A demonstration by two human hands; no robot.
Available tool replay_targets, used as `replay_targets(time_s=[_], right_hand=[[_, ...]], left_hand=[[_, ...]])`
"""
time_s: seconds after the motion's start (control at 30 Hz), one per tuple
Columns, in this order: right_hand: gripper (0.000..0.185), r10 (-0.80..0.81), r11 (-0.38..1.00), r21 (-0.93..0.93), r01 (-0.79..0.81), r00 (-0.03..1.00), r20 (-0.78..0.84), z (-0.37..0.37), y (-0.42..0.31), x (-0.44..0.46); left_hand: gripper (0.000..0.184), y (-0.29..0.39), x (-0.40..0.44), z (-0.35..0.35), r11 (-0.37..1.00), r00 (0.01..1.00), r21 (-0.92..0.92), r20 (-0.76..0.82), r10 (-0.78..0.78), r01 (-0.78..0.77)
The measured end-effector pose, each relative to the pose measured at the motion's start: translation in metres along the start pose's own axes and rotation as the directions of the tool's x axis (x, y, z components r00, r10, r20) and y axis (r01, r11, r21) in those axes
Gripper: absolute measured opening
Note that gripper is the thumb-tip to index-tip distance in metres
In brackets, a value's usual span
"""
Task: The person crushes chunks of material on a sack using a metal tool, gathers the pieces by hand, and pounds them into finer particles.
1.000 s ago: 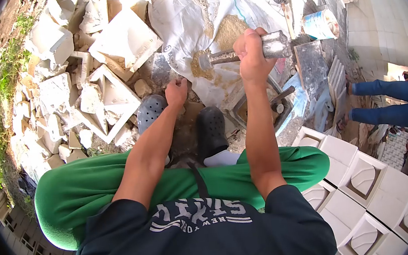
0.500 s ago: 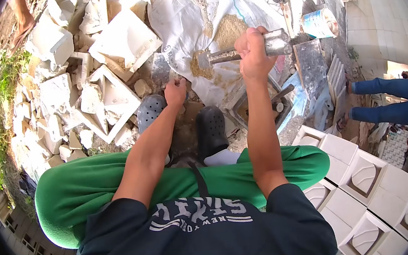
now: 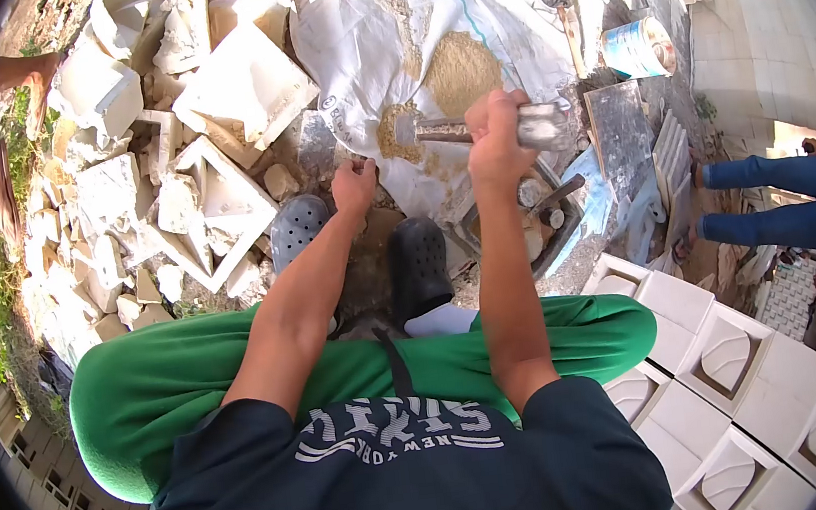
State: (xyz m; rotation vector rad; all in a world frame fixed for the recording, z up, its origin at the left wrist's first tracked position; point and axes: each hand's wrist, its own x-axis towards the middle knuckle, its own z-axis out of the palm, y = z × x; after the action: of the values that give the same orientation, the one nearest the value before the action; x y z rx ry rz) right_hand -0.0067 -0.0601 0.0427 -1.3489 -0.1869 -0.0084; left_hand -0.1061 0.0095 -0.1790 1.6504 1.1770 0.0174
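My right hand (image 3: 501, 144) is wrapped round a hammer-like tool (image 3: 441, 131) with a thick, dusty grip end. Its grey far end is down at a small heap of tan crumbs (image 3: 386, 135) on a white sack (image 3: 343, 36). Low in front of my shoes, my left hand (image 3: 354, 189) has its fingers curled together near the sack's edge. Whatever those fingers may hold is too small to make out. Just beyond them lies a grey, dusty slab (image 3: 315, 137). A larger pile of tan powder (image 3: 461, 73) sits farther up the sack.
Broken white blocks (image 3: 247, 82) are heaped at left. A square container (image 3: 565, 222) with chunks and a stick stands right of my shoes (image 3: 419, 259). A paint bucket (image 3: 639, 47) lies farther right. White moulded blocks (image 3: 675, 305) are at lower right. A person in jeans (image 3: 772, 183) is nearby.
My right hand and the tool have shifted slightly down and left in view. My left hand stays almost in place. At the far left, another person's limbs have come farther into view.
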Motion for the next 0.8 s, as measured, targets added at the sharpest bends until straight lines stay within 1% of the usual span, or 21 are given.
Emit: replay_targets(time_s=[0.03, 0.07, 0.13, 0.17, 0.23, 0.27, 0.33, 0.37, 0.43, 0.47, 0.5, 0.53, 0.57, 0.6, 0.67, 0.7, 0.77, 0.8], right_hand=[[0.024, -0.049, 0.991, -0.124, 0.047, 0.999, -0.009, -0.005, 0.020, -0.007], [0.024, -0.050, 0.991, -0.125, 0.047, 0.999, -0.017, -0.007, 0.033, -0.008], [0.020, 0.006, 0.992, -0.127, 0.009, 0.993, 0.118, -0.002, 0.042, -0.003], [0.020, 0.022, 0.991, -0.136, -0.007, 0.994, 0.107, -0.010, 0.041, -0.008], [0.023, 0.152, 0.988, -0.024, -0.150, 0.981, 0.120, 0.004, 0.004, 0.011], [0.023, 0.158, 0.987, -0.030, -0.155, 0.979, 0.131, 0.009, -0.015, 0.016], [0.029, 0.046, 0.999, -0.016, -0.045, 0.989, 0.140, 0.007, -0.048, 0.010], [0.029, 0.044, 0.999, -0.016, -0.042, 0.989, 0.142, 0.003, -0.051, 0.010], [0.024, -0.003, 0.997, 0.075, -0.011, 0.984, 0.177, -0.003, -0.053, 0.011], [0.023, 0.044, 0.999, 0.010, -0.046, 0.993, 0.107, -0.003, -0.039, 0.007], [0.023, 0.043, 0.999, 0.012, -0.044, 0.993, 0.109, -0.008, -0.010, 0.003], [0.022, 0.021, 0.999, -0.049, -0.016, 0.995, 0.093, -0.015, 0.026, 0.001], [0.022, -0.007, 0.994, -0.112, 0.015, 0.997, 0.075, -0.017, 0.044, 0.005], [0.022, -0.019, 0.993, -0.111, 0.028, 0.997, 0.080, -0.013, 0.042, 0.018], [0.021, 0.103, 0.994, -0.034, -0.099, 0.986, 0.128, -0.012, 0.025, 0.027], [0.021, 0.091, 0.996, -0.029, -0.088, 0.987, 0.130, -0.009, 0.012, 0.035], [0.022, 0.026, 0.995, 0.092, -0.034, 0.995, 0.093, -0.011, -0.013, 0.043], [0.022, 0.037, 0.995, 0.088, -0.046, 0.994, 0.098, -0.017, -0.019, 0.048]], left_hand=[[0.035, -0.001, -0.002, 0.000, 1.000, 1.000, 0.002, 0.001, 0.000, 0.000], [0.035, -0.001, -0.003, 0.001, 1.000, 1.000, 0.007, 0.007, 0.004, -0.004], [0.035, -0.001, -0.001, 0.003, 1.000, 1.000, 0.010, -0.020, 0.018, -0.017], [0.035, -0.008, -0.009, 0.003, 1.000, 1.000, 0.020, -0.007, 0.005, -0.005], [0.034, -0.002, 0.000, 0.003, 1.000, 1.000, -0.008, -0.019, 0.019, -0.019], [0.034, 0.000, 0.003, 0.002, 1.000, 1.000, -0.016, -0.023, 0.008, -0.009], [0.039, -0.005, -0.001, -0.001, 1.000, 1.000, 0.001, 0.025, 0.008, -0.008], [0.039, -0.004, -0.001, -0.001, 1.000, 1.000, -0.001, 0.024, 0.010, -0.010], [0.034, -0.004, -0.003, -0.001, 0.999, 1.000, -0.034, 0.006, -0.011, 0.011], [0.034, -0.003, -0.001, -0.002, 0.999, 1.000, -0.036, 0.000, -0.009, 0.009], [0.035, -0.002, -0.002, -0.001, 1.000, 1.000, -0.013, 0.002, -0.002, 0.002], [0.036, -0.002, -0.002, 0.000, 1.000, 1.000, 0.010, 0.009, 0.009, -0.009], [0.036, -0.001, -0.002, 0.000, 1.000, 1.000, 0.009, 0.015, 0.018, -0.018], [0.036, 0.002, 0.000, 0.001, 1.000, 1.000, 0.009, 0.019, 0.002, -0.002], [0.037, -0.010, -0.009, 0.002, 0.999, 0.999, 0.027, 0.038, -0.032, 0.031], [0.036, -0.009, -0.002, 0.004, 1.000, 1.000, 0.005, 0.028, -0.014, 0.014], [0.035, -0.008, -0.002, 0.005, 0.999, 1.000, -0.031, 0.008, -0.026, 0.027], [0.035, -0.007, -0.006, 0.002, 0.999, 1.000, -0.043, 0.014, -0.022, 0.023]])
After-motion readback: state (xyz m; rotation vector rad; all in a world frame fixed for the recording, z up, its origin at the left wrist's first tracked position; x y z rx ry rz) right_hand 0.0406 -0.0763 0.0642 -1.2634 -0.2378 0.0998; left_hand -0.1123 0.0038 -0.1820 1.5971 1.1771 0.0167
